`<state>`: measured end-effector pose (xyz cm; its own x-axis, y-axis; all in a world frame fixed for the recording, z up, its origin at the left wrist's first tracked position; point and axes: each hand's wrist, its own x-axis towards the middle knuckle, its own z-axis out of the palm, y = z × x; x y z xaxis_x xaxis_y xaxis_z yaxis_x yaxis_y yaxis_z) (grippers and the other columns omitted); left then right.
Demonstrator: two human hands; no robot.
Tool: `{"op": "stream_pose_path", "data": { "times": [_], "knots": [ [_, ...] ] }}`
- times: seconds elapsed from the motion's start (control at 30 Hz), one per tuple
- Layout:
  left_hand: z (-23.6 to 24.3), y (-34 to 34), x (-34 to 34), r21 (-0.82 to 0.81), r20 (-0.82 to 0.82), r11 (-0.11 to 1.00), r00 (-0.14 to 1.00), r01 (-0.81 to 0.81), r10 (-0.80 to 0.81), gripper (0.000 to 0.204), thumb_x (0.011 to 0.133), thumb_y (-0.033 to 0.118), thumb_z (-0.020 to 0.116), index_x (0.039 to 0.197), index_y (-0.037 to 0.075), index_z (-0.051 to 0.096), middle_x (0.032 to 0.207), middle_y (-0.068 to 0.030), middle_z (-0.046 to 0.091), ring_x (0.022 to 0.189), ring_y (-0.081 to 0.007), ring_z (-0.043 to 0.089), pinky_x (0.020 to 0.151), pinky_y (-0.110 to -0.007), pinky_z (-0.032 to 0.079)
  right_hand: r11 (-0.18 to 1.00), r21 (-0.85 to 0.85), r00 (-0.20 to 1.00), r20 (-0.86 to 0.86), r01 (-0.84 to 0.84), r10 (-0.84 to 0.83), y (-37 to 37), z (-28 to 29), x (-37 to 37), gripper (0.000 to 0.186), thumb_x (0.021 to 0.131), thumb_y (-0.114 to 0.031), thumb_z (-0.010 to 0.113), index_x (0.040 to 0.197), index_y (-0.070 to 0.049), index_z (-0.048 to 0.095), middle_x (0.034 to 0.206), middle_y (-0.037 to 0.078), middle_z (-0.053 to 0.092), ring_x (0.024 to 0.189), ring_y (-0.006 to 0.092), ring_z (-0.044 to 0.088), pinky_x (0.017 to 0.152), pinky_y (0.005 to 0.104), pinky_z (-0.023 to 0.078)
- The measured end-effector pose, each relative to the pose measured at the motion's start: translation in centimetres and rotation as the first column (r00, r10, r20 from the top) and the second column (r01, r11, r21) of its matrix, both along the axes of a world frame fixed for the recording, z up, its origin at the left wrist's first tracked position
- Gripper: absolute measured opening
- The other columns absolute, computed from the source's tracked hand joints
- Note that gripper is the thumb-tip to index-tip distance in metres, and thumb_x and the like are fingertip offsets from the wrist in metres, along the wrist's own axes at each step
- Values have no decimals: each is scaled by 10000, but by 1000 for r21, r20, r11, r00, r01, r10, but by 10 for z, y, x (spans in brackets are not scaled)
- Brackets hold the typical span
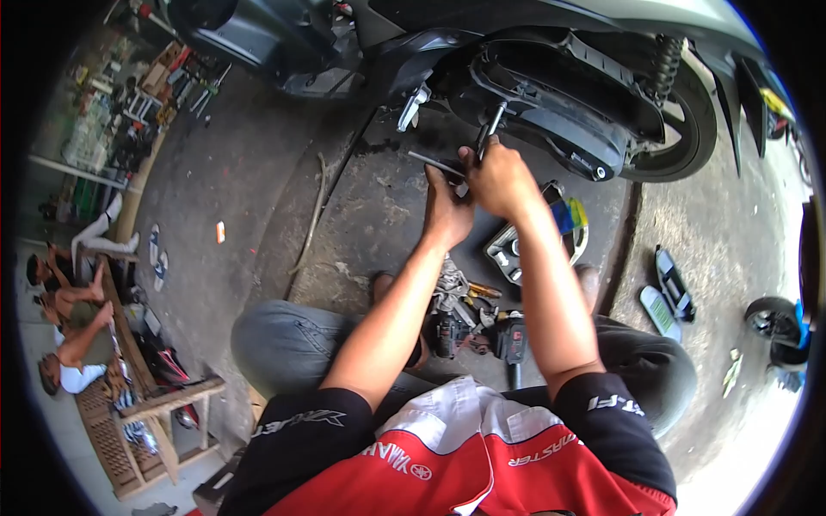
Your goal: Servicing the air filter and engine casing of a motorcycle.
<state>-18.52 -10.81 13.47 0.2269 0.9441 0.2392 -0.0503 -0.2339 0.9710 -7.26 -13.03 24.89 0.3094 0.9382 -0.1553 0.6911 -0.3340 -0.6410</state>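
Observation:
My left hand [449, 211] is closed on a metal bar [418, 157] that lies crosswise below the scooter's engine casing. Close beside it, my right hand [503, 176] is closed on a socket tool [495, 119], whose shaft reaches up to the black casing [551, 125] at the rear wheel. Below my hands sit an open plastic tray [502, 262] with a blue-and-yellow item, a grey rag [447, 279] and two cordless power tools [508, 340].
People sit on a wooden bench [112, 404] at left, near cluttered shelves [146, 95]. A hose [318, 198] lies on the concrete floor. At right are a narrow black part [675, 284], a sandal-shaped pad [658, 310] and a wheel [766, 316]. The scooter body spans the top.

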Motion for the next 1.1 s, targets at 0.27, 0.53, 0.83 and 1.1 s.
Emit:
{"op": "stream_pose_path", "data": {
  "times": [0.27,0.53,0.83,1.1],
  "knots": [
    [17,-7,-9,125,-262,989,958,-84,115,521,813,31,722,1214,-16,391,1134,-226,512,1098,-369,565,935,-454,461,931,301,938,-330,209,-103,5,-56,-6,373,904,-221,701,1069,105,628,732,217,709,659,291,724,625,380,539],
    [20,-1,-26,163,-301,984,947,-68,115,439,782,71,722,1166,12,518,1055,-216,629,1017,-369,638,888,-405,499,908,384,986,-93,166,-141,4,-60,-17,354,931,-233,611,1082,87,581,987,299,698,930,410,702,812,442,538],
    [40,30,-103,-288,84,881,926,376,-367,531,751,14,702,1267,1,575,1140,-101,691,1028,-183,637,938,-308,478,928,371,993,92,39,-78,13,-38,-71,319,949,-230,585,1014,81,566,860,341,669,888,510,661,765,532,528],
    [49,54,-109,-368,402,914,916,173,-12,184,939,221,715,1024,61,684,956,-4,694,915,-88,620,860,-254,471,933,339,958,206,122,-200,62,-24,-67,383,939,-278,561,942,100,619,908,357,669,959,497,661,862,532,510]
  ]
}}
